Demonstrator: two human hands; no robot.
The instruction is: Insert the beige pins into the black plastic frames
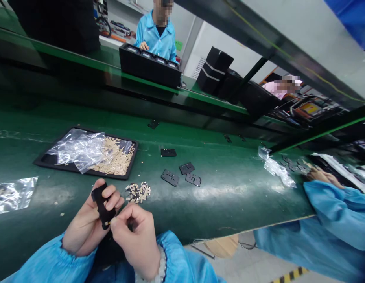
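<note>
My left hand (88, 224) is closed around a small black plastic part (104, 206), holding it tilted above the near edge of the bench. The fingers of my right hand (137, 232) are pinched together at the part's lower end. A tiny pale piece shows there, but I cannot make out whether my fingertips grip it. Just beyond my hands lies a small heap of beige and black pieces (138, 192). To its right, several flat black plastic plates (170, 177) rest on the green bench (218, 200).
A black tray (57, 167) holds clear plastic bags (82, 149) and many thin beige strips (117, 157). Another clear bag (15, 194) lies at the left. A co-worker's blue sleeve (332, 204) is at the right. Across the bench, a person in blue stands behind a black box (150, 68).
</note>
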